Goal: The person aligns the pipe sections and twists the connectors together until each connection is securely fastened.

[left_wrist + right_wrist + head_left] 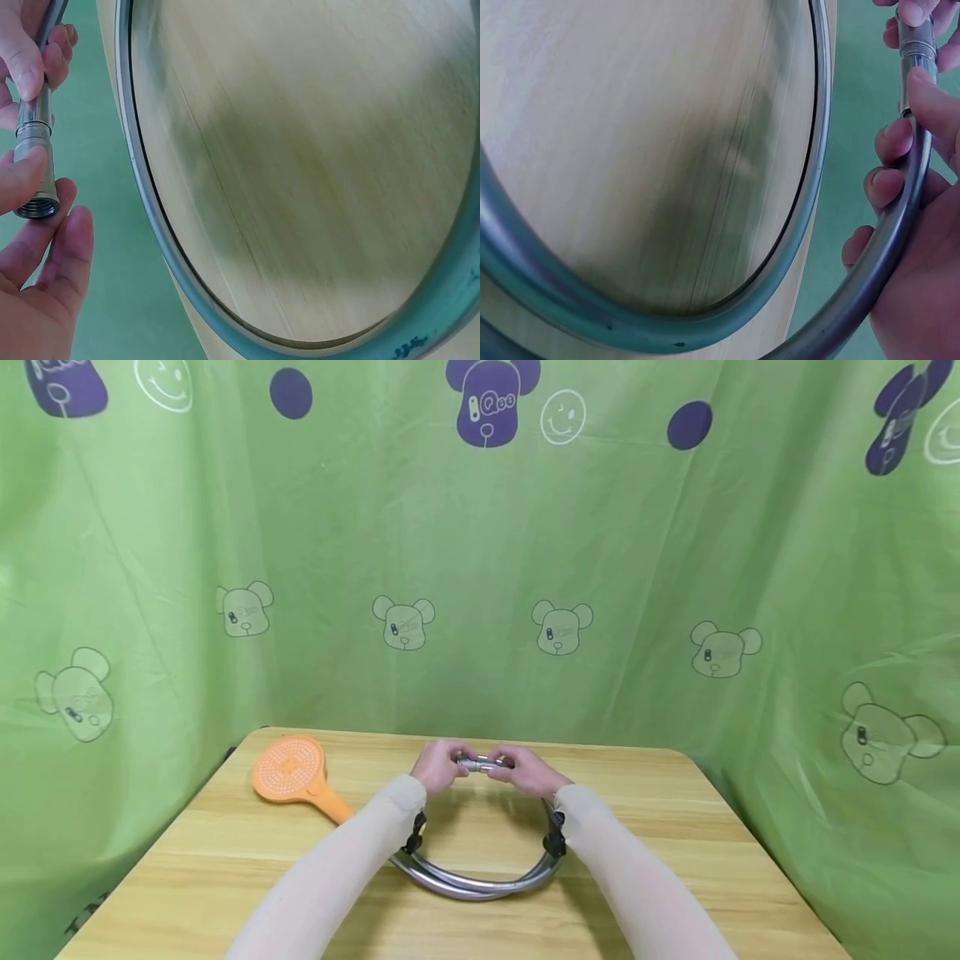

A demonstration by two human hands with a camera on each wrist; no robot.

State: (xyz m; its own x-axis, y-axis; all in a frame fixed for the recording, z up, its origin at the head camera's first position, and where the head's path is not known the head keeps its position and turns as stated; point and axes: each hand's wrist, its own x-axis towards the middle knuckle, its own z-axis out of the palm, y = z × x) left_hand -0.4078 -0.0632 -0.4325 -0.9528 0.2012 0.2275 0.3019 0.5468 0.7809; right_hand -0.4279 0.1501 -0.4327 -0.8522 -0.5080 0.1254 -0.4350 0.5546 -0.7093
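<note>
A coiled grey metallic shower hose [480, 888] is on the table, with one end raised between both hands. My left hand [438, 767] pinches a silver metal connector [46, 180] between thumb and fingers. In the left wrist view, its open end shows an inner thread. Against its other end sits the hose's silver end fitting [907, 96], and a ring of thread shows where the two meet. My right hand [527, 768] grips that fitting with thumb and fingertips. The other fingers curl round the hose behind it in the right wrist view.
An orange shower head [291, 768] lies at the table's left, its nozzle face up and its handle partly hidden behind the left forearm. The wooden table [675, 852] has a green printed curtain [480, 543] behind it and on both sides.
</note>
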